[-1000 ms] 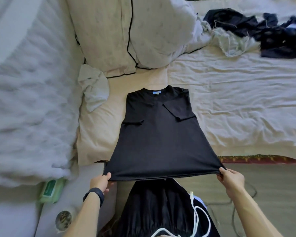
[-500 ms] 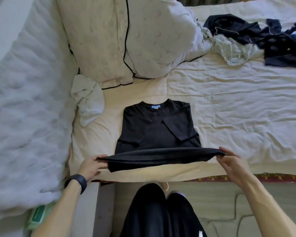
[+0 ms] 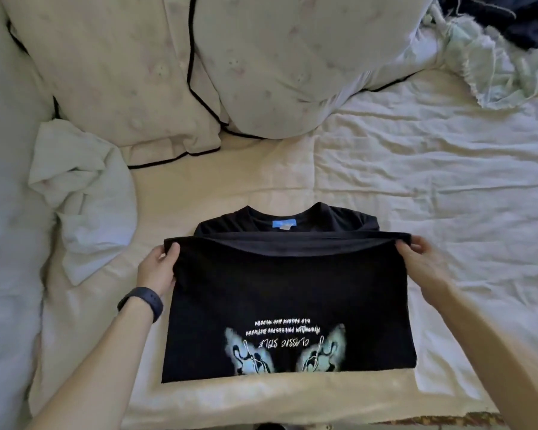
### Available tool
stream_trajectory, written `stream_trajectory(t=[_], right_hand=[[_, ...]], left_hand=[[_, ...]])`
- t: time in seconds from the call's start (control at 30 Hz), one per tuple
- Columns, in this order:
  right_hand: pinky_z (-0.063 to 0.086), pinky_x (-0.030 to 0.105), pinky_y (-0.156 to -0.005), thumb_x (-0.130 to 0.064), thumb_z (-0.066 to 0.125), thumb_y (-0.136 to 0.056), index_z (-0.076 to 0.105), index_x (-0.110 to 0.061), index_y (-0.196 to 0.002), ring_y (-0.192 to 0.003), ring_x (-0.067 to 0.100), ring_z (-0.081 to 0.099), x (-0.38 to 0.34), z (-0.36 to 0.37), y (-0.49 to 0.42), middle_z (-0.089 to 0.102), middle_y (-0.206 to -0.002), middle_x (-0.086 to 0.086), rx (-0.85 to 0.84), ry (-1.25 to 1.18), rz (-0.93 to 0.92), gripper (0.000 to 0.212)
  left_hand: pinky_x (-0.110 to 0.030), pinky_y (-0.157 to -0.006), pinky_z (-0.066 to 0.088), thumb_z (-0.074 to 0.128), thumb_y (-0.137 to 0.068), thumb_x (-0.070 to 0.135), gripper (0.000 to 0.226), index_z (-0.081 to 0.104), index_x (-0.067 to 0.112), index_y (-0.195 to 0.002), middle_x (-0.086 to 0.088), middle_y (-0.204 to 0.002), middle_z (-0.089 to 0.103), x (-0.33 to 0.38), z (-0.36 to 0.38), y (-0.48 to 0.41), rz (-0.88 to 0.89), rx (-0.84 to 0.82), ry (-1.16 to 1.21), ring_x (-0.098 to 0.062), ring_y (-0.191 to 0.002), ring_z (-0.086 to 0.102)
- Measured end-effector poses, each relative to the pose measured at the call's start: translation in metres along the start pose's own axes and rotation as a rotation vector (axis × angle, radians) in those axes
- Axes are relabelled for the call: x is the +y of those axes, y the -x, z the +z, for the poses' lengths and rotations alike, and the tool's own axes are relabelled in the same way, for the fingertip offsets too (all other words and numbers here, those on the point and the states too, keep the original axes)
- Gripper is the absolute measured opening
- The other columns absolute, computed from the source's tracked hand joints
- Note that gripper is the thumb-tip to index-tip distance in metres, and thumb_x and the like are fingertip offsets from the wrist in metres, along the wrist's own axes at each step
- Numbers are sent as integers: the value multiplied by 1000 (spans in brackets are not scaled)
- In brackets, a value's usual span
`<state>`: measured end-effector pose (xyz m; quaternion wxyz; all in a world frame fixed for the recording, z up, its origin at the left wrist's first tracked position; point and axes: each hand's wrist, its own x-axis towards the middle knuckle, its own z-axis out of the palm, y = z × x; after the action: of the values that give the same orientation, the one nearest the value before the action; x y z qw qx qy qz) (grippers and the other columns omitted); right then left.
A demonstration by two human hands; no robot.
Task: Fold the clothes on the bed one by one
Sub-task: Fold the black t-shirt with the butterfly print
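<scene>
We see a black cotton T-shirt (image 3: pixel 286 293) lying flat on the wrinkled cream bed sheet (image 3: pixel 432 187), at 6 o'clock in the view and close to the near edge of the bed. Its lower half is doubled up over the body, so the pale blue butterfly print (image 3: pixel 284 352) and the white lettering face up and read upside down to us. The hem runs straight across, just short of the collar, where a small blue neck label (image 3: pixel 284 224) shows at 12 o'clock of the shirt.

The left hand (image 3: pixel 156 268) pinches the hem corner at 9 o'clock of the shirt. Its thumb lies on top of the cloth and the other fingers curl beneath it. A dark wristband (image 3: pixel 142 301) sits on that wrist. The right hand (image 3: pixel 421 259) grips the opposite hem corner at 3 o'clock, thumb against the cloth and fingers bent together behind the edge. Between the two grips the hem gapes a little.

Two cream pillows with black piping (image 3: pixel 131 76) fill 11 to 12 o'clock. A crumpled white cloth (image 3: pixel 81 193) lies at 9 o'clock, apart from the shirt. At 2 o'clock we find a pale green frayed garment (image 3: pixel 497 69), with dark navy clothes (image 3: pixel 528 17) just beyond it in the corner.
</scene>
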<state>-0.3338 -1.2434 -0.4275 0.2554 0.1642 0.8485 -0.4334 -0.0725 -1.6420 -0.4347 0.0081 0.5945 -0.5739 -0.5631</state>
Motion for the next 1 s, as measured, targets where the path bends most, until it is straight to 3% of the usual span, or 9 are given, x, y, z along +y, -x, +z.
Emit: stream_trajectory(t=[0.17, 0.27, 0.37, 0.47, 0.53, 0.67, 0.83, 1.0], right_hand=[[52, 44, -97, -35, 60, -99, 62, -18, -106, -102, 27, 64, 23, 33, -43, 67, -110, 6, 41, 119, 87, 19], [53, 42, -91, -40, 62, -98, 63, -18, -109, -97, 24, 65, 24, 34, -42, 68, -107, 3, 54, 78, 66, 24], [50, 38, -85, -37, 61, -99, 61, -23, -108, -95, 21, 62, 18, 29, -36, 66, -102, -1, 128, 24, 6, 17], [49, 37, -77, -41, 61, -98, 60, -37, -96, -88, 16, 61, 2, 26, -33, 62, -93, -11, 194, -60, -44, 4], [48, 33, -71, -41, 60, -98, 58, -40, -89, -81, 12, 60, -10, 26, -38, 62, -90, -12, 226, -110, -77, 9], [49, 33, -73, -42, 60, -98, 60, -34, -99, -84, 16, 62, -20, 37, -61, 64, -93, -8, 174, -64, -90, 8], [53, 38, -88, -46, 65, -95, 63, -27, -109, -95, 17, 64, -7, 50, -81, 68, -108, -1, 153, -56, 5, 23], [49, 29, -84, -54, 71, -90, 61, -21, -116, -90, 8, 63, 9, 37, -44, 64, -103, -8, 65, -97, 92, 43]], left_hand=[[-41, -97, 50, 59, -99, 40, 20, 65, 22, -105, 1, -104, 66, -17, 22, -42, 77, 114, -252, -26, -102, 63], [-35, -89, 48, 61, -98, 38, 17, 62, 21, -101, -1, -103, 66, -15, 26, -40, 101, 141, -237, -22, -99, 61], [-31, -83, 44, 61, -99, 34, 18, 61, 17, -105, -4, -104, 66, -6, 27, -32, 114, 177, -146, -21, -97, 61], [-28, -85, 43, 60, -99, 37, 23, 61, 17, -111, -3, -106, 65, 12, 26, -28, 138, 219, -72, -18, -98, 60], [-25, -85, 43, 60, -99, 40, 29, 62, 17, -116, -1, -108, 64, 27, 27, -34, 155, 224, -54, -15, -99, 59], [-27, -82, 42, 57, -100, 38, 21, 60, 20, -110, 0, -108, 63, 42, 37, -58, 152, 189, -217, -21, -99, 60], [-30, -86, 40, 52, -102, 43, 39, 60, 13, -125, 0, -117, 62, 37, 49, -74, 97, 190, -386, -23, -106, 58], [-31, -89, 40, 56, -96, 54, 53, 49, 17, -134, 2, -124, 57, 15, 48, -35, 55, 187, -371, -22, -113, 55]])
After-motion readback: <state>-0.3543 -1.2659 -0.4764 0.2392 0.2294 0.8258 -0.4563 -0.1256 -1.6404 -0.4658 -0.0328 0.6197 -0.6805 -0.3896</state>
